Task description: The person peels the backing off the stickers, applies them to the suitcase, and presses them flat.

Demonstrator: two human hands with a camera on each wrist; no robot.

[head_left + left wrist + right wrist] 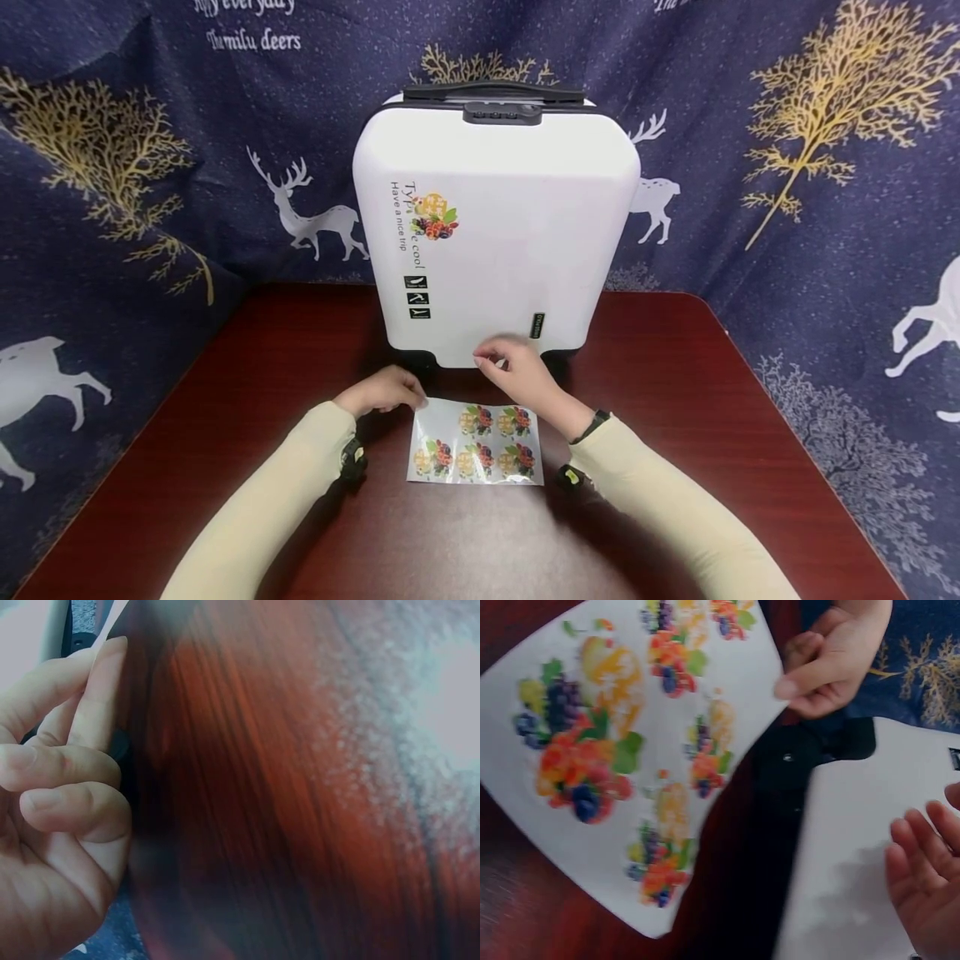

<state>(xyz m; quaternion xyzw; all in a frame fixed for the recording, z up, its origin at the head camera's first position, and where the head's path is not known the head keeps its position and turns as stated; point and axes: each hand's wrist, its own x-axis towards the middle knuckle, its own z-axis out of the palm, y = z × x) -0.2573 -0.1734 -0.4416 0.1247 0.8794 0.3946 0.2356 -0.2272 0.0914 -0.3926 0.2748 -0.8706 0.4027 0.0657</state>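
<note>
My left hand [386, 390] pinches the upper left corner of a white sheet of fruit stickers [437, 421] between thumb and fingers. In the left wrist view only a thin white edge of the sheet shows at the fingertips [112, 649]. Several fruit clusters are printed on the sheet, with a blank spot at its upper left. My right hand [517, 371] hovers above the sheet, before the lower part of a white suitcase [510, 242]. Its fingers [922, 862] are loosely bent, with nothing seen in them. One fruit sticker [435, 218] sits on the suitcase front.
The suitcase stands upright at the back of a dark red wooden table [300, 350], its black handle [495, 92] and combination lock [502, 113] on top. Behind hangs a blue cloth [285, 108] with deer and golden trees. Black wheel housings are at the suitcase's bottom.
</note>
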